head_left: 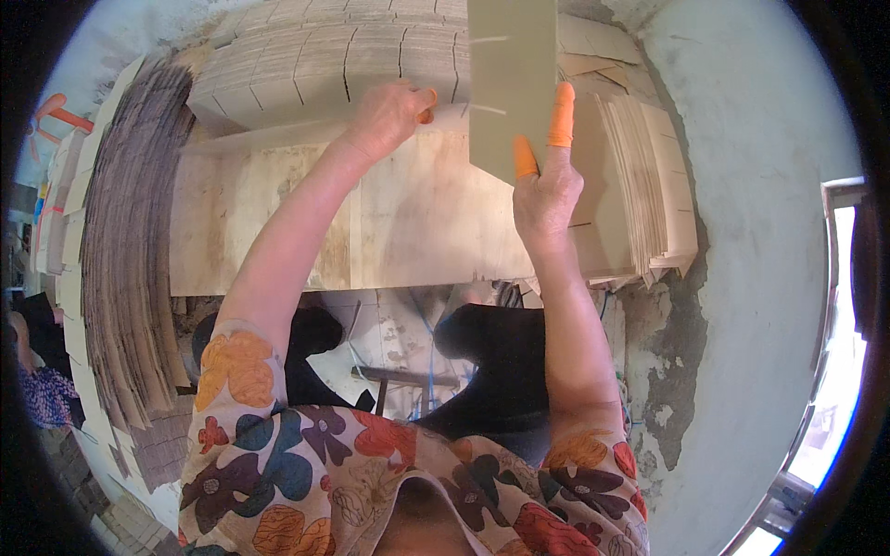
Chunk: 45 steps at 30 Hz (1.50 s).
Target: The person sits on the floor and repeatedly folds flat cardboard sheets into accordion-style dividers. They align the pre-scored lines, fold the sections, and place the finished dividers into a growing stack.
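A flat grey-green cardboard sheet [513, 83] stands tilted up in front of me, its far end running out of the top of the picture. My right hand [549, 199] grips its near right edge, the thumb on the face and a finger along the side, both in orange finger covers. My left hand [385, 119] is closed, its fingers curled by the front of a long stack of slotted cardboard pieces [306, 69]. One orange finger cover shows on it. Whatever those fingers pinch, if anything, is hidden.
A wooden work table [315, 218] spans the space below my hands. More cardboard is piled on the right [640, 176], beside a peeling wall [760, 157]. A tall cardboard stack [130, 232] lines the left. An orange-handled object [65, 113] lies beyond it.
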Tool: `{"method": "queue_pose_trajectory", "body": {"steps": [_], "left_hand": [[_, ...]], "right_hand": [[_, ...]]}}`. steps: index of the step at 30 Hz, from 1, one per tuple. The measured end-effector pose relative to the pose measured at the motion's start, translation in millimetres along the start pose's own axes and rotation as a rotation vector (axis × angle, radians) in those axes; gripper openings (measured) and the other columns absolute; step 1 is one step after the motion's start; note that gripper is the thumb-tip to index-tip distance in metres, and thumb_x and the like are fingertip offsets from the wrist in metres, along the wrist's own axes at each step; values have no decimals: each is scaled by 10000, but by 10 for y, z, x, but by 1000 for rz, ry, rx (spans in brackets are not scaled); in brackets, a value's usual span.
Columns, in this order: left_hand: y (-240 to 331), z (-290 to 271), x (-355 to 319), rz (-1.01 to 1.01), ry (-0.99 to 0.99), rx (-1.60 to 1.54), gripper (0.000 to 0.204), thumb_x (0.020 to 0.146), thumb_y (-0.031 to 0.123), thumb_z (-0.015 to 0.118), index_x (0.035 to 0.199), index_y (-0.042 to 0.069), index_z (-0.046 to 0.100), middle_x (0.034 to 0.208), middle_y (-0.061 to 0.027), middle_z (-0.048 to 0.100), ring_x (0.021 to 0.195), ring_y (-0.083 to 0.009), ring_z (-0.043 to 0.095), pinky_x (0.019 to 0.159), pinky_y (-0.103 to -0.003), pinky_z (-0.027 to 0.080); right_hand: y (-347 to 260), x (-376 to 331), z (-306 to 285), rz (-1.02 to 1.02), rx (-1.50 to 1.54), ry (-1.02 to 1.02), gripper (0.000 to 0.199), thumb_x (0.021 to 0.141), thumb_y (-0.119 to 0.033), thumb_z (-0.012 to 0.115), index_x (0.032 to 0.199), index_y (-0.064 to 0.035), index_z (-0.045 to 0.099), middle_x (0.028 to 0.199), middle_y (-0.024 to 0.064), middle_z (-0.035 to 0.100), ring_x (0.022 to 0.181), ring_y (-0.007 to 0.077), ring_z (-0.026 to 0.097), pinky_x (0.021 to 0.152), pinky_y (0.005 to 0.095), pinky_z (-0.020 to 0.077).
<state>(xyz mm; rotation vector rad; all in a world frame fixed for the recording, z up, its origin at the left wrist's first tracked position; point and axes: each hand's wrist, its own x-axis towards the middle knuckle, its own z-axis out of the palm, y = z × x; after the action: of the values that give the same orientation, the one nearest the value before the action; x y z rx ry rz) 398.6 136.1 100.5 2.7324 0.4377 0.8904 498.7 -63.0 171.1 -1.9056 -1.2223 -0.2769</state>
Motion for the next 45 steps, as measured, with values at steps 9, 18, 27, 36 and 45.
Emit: {"method": "queue_pose_trajectory", "body": {"steps": [9,18,27,36,45], "left_hand": [[394,-173,85,96,62,21,45,721,32,608,734,58,573,677,-76,593,723,-255,600,580,-386,490],[896,-358,-22,228,80,-147,54,703,27,592,741,51,561,666,-78,571,715,-249,581,583,-365,482],[914,-627,-45,-109,-271,-401,253,736,220,732,810,22,593,680,-101,569,717,-274,583,628,-384,489],[-33,-118,492,-216,-164,163,462,694,286,791,1002,38,552,970,-121,594,956,-276,538,808,-380,448],[-356,321,499,-74,-68,233,292,705,92,681,955,51,534,914,-103,597,952,-294,542,807,-400,458]], "right_hand": [[30,86,-133,103,-157,-174,749,873,-38,566,1488,-158,155,774,176,635,654,353,615,579,425,500],[279,-104,48,-125,-307,-232,720,783,47,520,1439,-73,247,1410,216,379,830,395,621,627,426,531],[358,-257,33,-74,-285,-312,575,827,-21,533,1368,-12,336,1152,221,547,800,394,623,645,447,530],[143,-155,-60,82,-193,-276,686,806,-29,597,1415,-34,281,1116,201,544,808,371,618,639,416,536],[181,-162,-30,4,-116,-105,721,755,84,528,1418,-138,356,1091,171,580,780,342,630,677,374,535]]}}
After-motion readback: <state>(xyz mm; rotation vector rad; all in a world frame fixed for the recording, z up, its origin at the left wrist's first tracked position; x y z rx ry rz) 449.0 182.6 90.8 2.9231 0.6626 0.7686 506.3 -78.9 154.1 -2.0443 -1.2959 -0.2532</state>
